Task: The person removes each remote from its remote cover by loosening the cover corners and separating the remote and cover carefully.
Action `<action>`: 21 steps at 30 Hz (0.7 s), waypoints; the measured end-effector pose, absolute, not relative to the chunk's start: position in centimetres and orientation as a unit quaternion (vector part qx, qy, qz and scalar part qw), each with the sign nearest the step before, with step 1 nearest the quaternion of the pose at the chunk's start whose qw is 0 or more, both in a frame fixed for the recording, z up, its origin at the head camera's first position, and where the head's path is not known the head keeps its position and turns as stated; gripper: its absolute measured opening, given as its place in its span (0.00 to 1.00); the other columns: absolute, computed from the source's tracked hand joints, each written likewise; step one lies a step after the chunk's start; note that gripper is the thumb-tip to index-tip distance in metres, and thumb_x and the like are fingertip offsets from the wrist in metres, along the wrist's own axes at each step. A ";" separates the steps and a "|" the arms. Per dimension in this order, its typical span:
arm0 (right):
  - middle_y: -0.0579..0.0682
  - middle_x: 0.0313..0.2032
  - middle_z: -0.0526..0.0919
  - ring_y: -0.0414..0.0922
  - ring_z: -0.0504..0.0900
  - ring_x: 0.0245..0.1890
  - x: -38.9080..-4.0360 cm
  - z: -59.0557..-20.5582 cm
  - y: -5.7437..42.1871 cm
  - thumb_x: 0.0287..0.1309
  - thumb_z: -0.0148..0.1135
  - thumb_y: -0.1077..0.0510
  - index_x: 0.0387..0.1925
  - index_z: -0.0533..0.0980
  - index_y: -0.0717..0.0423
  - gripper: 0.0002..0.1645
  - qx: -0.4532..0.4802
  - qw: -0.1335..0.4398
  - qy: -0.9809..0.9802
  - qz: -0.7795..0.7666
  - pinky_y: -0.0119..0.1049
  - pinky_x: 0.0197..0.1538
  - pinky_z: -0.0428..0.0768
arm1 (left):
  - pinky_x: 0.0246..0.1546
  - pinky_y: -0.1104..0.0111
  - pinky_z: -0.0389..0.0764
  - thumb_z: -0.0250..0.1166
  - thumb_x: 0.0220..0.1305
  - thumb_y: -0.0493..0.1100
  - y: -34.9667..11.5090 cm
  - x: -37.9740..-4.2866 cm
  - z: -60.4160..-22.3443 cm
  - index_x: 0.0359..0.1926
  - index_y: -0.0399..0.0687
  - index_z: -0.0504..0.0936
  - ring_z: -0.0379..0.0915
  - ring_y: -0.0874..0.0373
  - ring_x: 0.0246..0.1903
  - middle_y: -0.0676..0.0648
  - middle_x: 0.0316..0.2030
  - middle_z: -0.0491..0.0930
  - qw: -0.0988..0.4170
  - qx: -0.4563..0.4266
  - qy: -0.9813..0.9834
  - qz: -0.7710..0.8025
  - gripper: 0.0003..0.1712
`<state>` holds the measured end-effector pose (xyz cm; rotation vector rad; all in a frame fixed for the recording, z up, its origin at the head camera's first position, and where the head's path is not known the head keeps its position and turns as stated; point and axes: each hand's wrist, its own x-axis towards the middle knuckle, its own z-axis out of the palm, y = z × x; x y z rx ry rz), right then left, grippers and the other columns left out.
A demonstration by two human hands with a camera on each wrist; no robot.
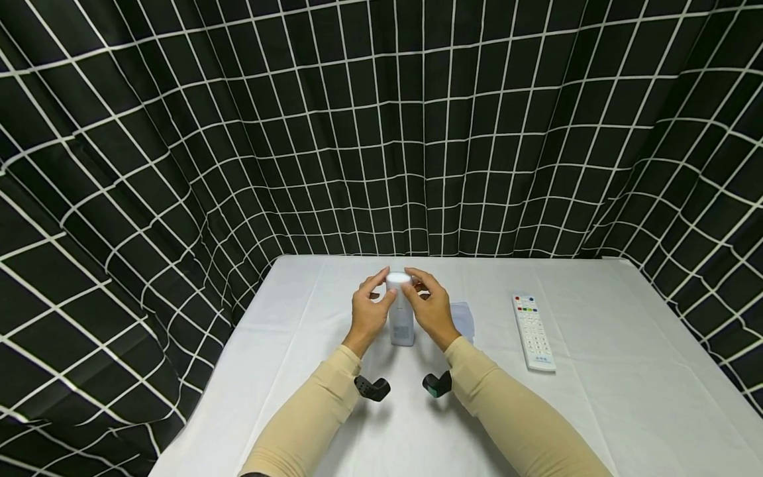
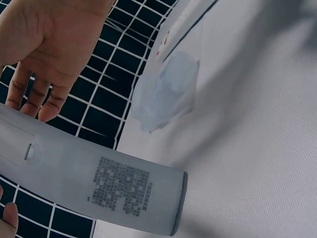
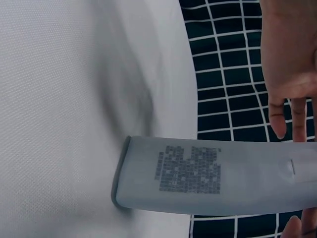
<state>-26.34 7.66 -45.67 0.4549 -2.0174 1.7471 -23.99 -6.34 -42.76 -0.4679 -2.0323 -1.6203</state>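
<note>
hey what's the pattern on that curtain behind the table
The curtain has a white grid on black, clearest in the head view.

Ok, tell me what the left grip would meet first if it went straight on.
The pale device, whose upper end the left grip appears to hold. Beyond it the right grip seems next in line, though depth is hard to judge.
</note>
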 end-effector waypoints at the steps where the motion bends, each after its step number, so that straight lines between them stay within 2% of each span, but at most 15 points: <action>1: 0.53 0.39 0.77 0.48 0.76 0.39 -26.3 -45.7 7.7 0.63 0.63 0.59 0.56 0.77 0.56 0.20 0.165 0.215 -0.728 0.630 0.36 0.38 0.73 | 0.42 0.61 0.70 0.65 0.56 0.24 -6.3 -24.0 -42.7 0.57 0.30 0.77 0.70 0.38 0.49 0.36 0.45 0.80 0.249 -0.172 -0.745 -0.595 0.24; 5: 0.55 0.40 0.78 0.50 0.76 0.40 -26.2 -45.5 7.7 0.62 0.63 0.62 0.56 0.77 0.58 0.20 0.170 0.218 -0.725 0.631 0.37 0.37 0.72 | 0.42 0.61 0.70 0.65 0.56 0.24 -6.3 -23.8 -42.6 0.56 0.30 0.77 0.70 0.38 0.49 0.35 0.45 0.80 0.250 -0.172 -0.744 -0.595 0.24; 10: 0.62 0.39 0.77 0.58 0.77 0.39 -24.9 -44.2 7.6 0.60 0.63 0.68 0.53 0.77 0.66 0.18 0.186 0.242 -0.719 0.625 0.38 0.35 0.73 | 0.41 0.63 0.71 0.64 0.56 0.24 -6.1 -23.8 -42.7 0.55 0.28 0.76 0.69 0.37 0.48 0.35 0.44 0.80 0.248 -0.174 -0.746 -0.593 0.24; 16: 0.64 0.42 0.79 0.59 0.78 0.41 -23.7 -42.9 7.5 0.52 0.67 0.74 0.44 0.80 0.72 0.14 0.206 0.321 -0.717 0.583 0.43 0.39 0.78 | 0.42 0.63 0.69 0.66 0.55 0.25 -6.0 -24.0 -43.0 0.54 0.29 0.77 0.69 0.35 0.48 0.35 0.44 0.79 0.241 -0.178 -0.756 -0.582 0.23; 19: 0.65 0.41 0.80 0.60 0.79 0.42 -23.8 -42.6 7.6 0.47 0.69 0.76 0.38 0.81 0.74 0.13 0.224 0.364 -0.704 0.567 0.39 0.45 0.79 | 0.42 0.58 0.69 0.67 0.55 0.25 -6.0 -24.9 -44.1 0.55 0.31 0.77 0.68 0.33 0.49 0.35 0.45 0.79 0.241 -0.181 -0.758 -0.579 0.24; 21: 0.66 0.39 0.82 0.61 0.81 0.41 -23.9 -42.6 7.6 0.45 0.69 0.77 0.36 0.82 0.75 0.12 0.235 0.378 -0.693 0.567 0.35 0.48 0.78 | 0.43 0.52 0.70 0.68 0.55 0.26 -6.1 -25.6 -44.8 0.56 0.32 0.77 0.69 0.34 0.49 0.36 0.45 0.80 0.244 -0.179 -0.756 -0.580 0.25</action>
